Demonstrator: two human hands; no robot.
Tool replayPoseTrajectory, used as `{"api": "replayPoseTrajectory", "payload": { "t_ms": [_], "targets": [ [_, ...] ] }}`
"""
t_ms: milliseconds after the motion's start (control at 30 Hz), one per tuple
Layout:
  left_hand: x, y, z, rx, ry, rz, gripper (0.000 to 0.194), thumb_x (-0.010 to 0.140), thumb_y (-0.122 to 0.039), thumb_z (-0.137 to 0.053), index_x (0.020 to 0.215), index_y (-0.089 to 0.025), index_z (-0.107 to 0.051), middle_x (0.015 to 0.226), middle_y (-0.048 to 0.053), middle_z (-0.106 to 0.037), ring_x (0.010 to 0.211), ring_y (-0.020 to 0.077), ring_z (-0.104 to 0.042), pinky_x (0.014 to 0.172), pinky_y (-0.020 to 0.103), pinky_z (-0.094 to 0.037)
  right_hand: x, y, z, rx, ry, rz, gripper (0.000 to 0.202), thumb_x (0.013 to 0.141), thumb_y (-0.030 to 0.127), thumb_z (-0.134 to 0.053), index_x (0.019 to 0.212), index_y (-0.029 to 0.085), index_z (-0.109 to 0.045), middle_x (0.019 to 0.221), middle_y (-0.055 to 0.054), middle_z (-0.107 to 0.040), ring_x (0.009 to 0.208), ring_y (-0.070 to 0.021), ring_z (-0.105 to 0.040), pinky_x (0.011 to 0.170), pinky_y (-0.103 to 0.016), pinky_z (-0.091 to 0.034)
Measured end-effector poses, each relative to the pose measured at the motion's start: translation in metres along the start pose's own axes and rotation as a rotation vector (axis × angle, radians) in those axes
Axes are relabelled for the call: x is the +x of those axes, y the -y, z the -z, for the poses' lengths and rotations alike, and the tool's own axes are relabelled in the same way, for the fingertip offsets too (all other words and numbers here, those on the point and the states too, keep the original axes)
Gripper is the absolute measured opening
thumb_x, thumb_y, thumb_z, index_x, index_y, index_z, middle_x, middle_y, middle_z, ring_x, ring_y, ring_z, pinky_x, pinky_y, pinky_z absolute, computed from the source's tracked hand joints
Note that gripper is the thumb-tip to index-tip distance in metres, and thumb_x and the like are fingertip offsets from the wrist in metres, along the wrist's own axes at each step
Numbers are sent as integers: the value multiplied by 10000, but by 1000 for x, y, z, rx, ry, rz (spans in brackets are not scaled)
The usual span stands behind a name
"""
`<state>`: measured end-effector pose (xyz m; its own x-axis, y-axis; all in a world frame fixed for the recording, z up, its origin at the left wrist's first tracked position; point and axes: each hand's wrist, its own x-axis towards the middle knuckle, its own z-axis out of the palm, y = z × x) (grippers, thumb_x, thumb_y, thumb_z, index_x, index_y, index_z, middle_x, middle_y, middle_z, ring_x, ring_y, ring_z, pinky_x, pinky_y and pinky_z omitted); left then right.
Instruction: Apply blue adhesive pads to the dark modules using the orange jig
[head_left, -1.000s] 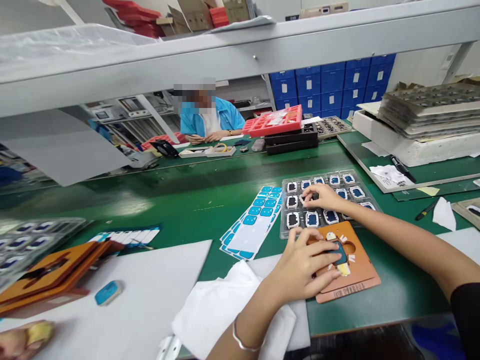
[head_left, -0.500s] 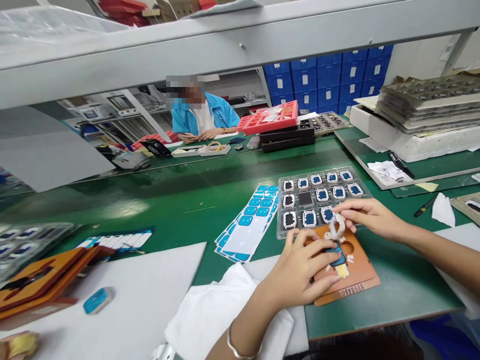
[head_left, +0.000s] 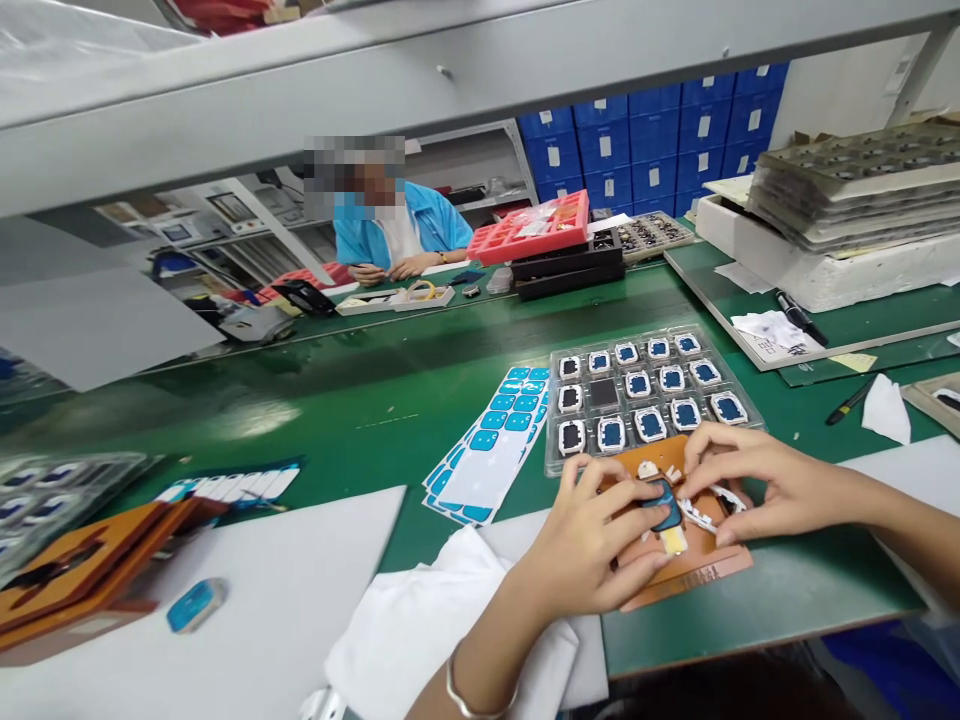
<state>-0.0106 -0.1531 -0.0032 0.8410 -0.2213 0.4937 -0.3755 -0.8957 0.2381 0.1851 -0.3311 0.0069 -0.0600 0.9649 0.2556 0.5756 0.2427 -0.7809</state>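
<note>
My right hand pinches a white watch-shaped frame, tilted over the right side of an orange fixture plate. Spread across the plate's left side is my left hand, its fingertips pressing on a blue rounded-square piece. A pale yellow tab sticks out below that piece. Small white scraps lie on the plate near its top. Just behind the plate stands a clear tray of white frames, most with blue centres and several with dark ones.
Sheets of blue stickers lie left of the tray. A white cloth rests beside my left forearm. Another blue-topped piece sits on a white mat. Stacked trays stand back right. Across the bench sits a person in blue.
My right hand has moved down from the plate's upper edge to its right side, turning the white frame. My left hand stays on the blue piece. The view has shifted slightly.
</note>
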Motion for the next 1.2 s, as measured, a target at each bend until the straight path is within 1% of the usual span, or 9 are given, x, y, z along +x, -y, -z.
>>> {"api": "replayPoseTrajectory", "payload": {
  "t_ms": [100, 200, 333, 500, 600, 733, 867, 1100, 1200],
  "targets": [
    [0, -1, 1, -6, 6, 8, 243, 939, -346, -547, 1070, -182, -669, 1095, 59, -717, 984, 247, -501, 851, 436, -331, 0, -5, 4, 17, 19, -4, 323, 791, 411, -781, 1059, 237, -739, 1076, -77, -552, 944, -173, -598, 693, -249, -569],
    [0, -2, 0, -12, -7, 13, 216, 937, -339, -558, 1039, -190, -675, 1049, 50, -723, 970, 241, -503, 856, 435, -332, -1, -13, 12, 185, 107, -17, 442, 736, 401, -826, 1140, 255, -723, 1216, -93, -532, 994, -176, -626, 711, -240, -605],
    [-1, -2, 0, -13, -16, 19, 200, 934, -338, -563, 1004, -191, -679, 983, 42, -724, 938, 232, -503, 849, 428, -332, -4, -17, 18, 279, 184, -1, 398, 768, 341, -807, 1145, 243, -726, 1264, -104, -589, 1043, -187, -657, 773, -245, -617],
    [0, -2, 2, 7, 24, 30, 209, 932, -326, -537, 1010, -199, -683, 974, 53, -718, 942, 231, -505, 852, 427, -344, -1, -16, 10, 171, -7, 7, 336, 742, 355, -821, 1036, 208, -749, 1174, -97, -678, 856, -157, -703, 684, -240, -615],
    [0, -3, 3, 8, 28, 37, 194, 919, -305, -548, 1021, -208, -681, 1015, 48, -716, 954, 236, -509, 855, 431, -350, 2, -15, 4, -49, -167, 19, 308, 743, 392, -815, 985, 212, -748, 1151, -94, -706, 932, -201, -697, 800, -344, -596],
    [0, -2, 4, 17, 43, 63, 203, 909, -338, -567, 1027, -232, -693, 1134, 54, -696, 1043, 265, -507, 889, 446, -365, 4, -12, 5, -247, -111, 39, 351, 765, 461, -786, 1040, 247, -742, 1242, -94, -676, 1099, -257, -639, 955, -468, -507],
    [-1, -1, 4, -18, 65, 83, 218, 900, -383, -601, 1037, -240, -690, 1137, 37, -703, 1067, 268, -513, 902, 447, -383, 4, -10, 10, -276, -87, 96, 276, 839, 395, -732, 1074, 251, -735, 1261, -90, -663, 1090, -238, -624, 926, -437, -504],
    [-1, -1, -3, -44, -186, 225, 318, 791, -446, -748, 969, -193, -673, 988, 64, -717, 948, 250, -540, 865, 440, -441, 4, -4, -7, -377, -219, 250, 212, 852, 286, -709, 1049, 207, -713, 1121, -84, -717, 908, -210, -565, 791, -401, -515],
    [-1, 0, -4, -38, -191, 277, 450, 739, -508, -776, 1035, -188, -668, 1038, 83, -698, 958, 256, -538, 862, 449, -452, 4, -1, -17, -427, -248, 269, 220, 870, 277, -669, 1076, 210, -704, 1127, -81, -716, 897, -212, -534, 775, -401, -509]
  ]
}}
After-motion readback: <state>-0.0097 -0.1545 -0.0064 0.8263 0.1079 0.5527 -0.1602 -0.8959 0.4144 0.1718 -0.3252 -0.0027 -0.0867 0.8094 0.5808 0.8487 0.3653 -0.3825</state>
